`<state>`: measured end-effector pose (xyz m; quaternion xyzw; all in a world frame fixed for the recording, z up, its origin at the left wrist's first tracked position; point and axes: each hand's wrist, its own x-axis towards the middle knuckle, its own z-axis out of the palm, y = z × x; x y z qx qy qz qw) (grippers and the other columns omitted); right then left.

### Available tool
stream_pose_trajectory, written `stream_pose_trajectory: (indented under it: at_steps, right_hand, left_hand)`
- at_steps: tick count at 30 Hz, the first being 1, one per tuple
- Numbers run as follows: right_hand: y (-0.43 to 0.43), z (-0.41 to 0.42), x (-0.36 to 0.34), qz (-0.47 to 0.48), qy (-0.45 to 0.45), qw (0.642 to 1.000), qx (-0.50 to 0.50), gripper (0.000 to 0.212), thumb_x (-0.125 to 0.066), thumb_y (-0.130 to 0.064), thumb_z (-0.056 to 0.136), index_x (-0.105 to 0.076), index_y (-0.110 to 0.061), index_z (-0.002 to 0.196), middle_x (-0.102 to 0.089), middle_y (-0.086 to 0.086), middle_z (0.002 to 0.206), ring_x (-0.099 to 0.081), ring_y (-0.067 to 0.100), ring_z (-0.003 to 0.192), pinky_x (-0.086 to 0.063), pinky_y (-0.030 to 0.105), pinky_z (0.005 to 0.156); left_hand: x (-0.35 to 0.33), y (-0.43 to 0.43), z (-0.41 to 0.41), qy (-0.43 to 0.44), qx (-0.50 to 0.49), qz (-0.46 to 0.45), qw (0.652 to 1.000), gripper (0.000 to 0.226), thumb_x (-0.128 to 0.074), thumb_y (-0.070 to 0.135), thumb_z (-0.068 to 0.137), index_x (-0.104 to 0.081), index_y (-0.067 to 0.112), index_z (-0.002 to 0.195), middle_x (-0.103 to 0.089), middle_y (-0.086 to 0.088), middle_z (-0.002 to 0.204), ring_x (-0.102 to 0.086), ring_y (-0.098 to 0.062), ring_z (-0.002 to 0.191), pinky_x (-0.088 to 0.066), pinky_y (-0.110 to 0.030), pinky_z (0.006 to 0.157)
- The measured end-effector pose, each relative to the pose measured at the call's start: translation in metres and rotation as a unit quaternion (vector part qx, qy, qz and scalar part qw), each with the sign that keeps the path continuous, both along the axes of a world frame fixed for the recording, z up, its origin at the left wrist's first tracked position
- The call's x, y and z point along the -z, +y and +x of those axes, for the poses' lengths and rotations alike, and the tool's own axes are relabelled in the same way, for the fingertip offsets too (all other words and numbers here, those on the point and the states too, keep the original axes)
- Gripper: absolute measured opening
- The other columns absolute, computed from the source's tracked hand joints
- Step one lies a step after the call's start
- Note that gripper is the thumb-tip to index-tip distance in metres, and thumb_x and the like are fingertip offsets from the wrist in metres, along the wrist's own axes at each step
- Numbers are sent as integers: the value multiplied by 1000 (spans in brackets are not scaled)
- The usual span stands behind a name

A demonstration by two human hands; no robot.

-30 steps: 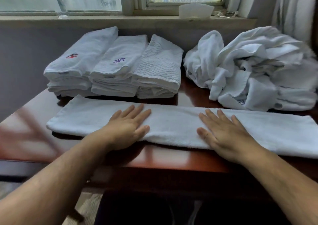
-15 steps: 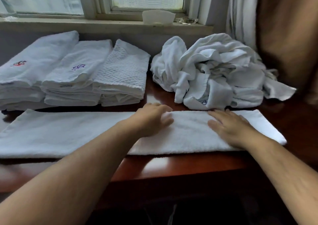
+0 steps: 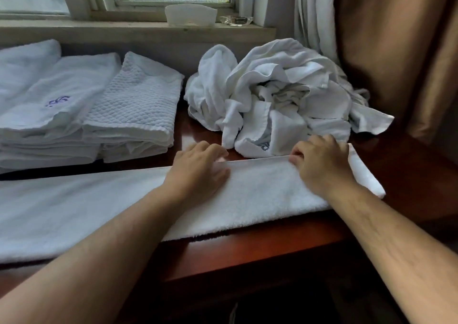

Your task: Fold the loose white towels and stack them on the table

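Head view: we see a long towel [image 3: 104, 212] folded into a narrow strip, lying lengthwise along the near edge of the dark wooden table [image 3: 247, 254], its left part running out of sight and its right end stopping just short of the table's right side. Our left hand [image 3: 198, 170] lies on the strip about midway across the picture, fingers bent down over its far edge and gripping it. Our right hand [image 3: 322, 167] sits near the strip's right end, fingers curled over the same far edge and the thumb pinching the fold against them. Just behind both hands, touching the strip, a heap of loose towels [image 3: 280, 95] is piled in a crumpled mound, one piece showing a small blue emblem. To the left of the heap stand the folded stacks [image 3: 133, 105], side by side at the back of the table, one top towel waffle-textured, the next bearing a purple emblem. Behind them on the window sill [image 3: 124, 32] sit a white tub [image 3: 190, 14] and a glass dish [image 3: 236, 21]. We see a brown curtain [image 3: 396, 51] hanging at the right.
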<state>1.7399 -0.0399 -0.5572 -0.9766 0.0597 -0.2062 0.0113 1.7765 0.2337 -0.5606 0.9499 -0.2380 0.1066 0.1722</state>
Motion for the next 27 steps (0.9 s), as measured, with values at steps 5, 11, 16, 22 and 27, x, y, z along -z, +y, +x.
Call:
stream_pose_trajectory:
  at_steps: [5,11,16,22,27]
  right_hand:
    - [4,-33,5,67,-107,991,47,15,-76,-27,84,-74,-14,91,-66,12,98,-56,41,96,-43,47,80]
    - [-30,-85,18,297,-108,925,214,54,-65,-33,88,-57,-18,138,-50,13,144,-43,37,133,-37,45,103]
    - [-25,-104,-1,734,-254,608,166,42,-67,-19,83,-66,-7,123,-71,6,109,-68,14,103,-56,39,94]
    - [-12,-108,-10,838,-253,457,155,20,-72,-6,86,-66,-1,104,-72,16,104,-76,29,87,-63,46,70]
    - [0,-88,-7,797,-166,552,177,13,-73,-8,88,-66,-14,97,-73,7,99,-73,25,89,-61,37,60]
  left_hand:
    - [4,-3,-19,-77,61,-30,995,29,-51,43,94,-65,40,120,-57,12,125,-47,-15,121,-35,-34,98]
    - [16,-13,-31,33,113,70,991,63,-15,69,94,-31,48,152,-25,14,164,-18,-11,151,-14,-35,118]
    - [17,-13,-30,51,106,89,989,76,-5,76,84,-23,51,153,-18,16,166,-14,-11,153,-12,-37,121]
    - [17,-15,-34,55,105,88,989,79,-2,76,83,-22,49,154,-17,14,167,-12,-12,153,-10,-37,121]
    - [18,-12,-41,44,107,93,989,65,-15,70,94,-24,47,154,-18,11,167,-11,-14,154,-11,-38,121]
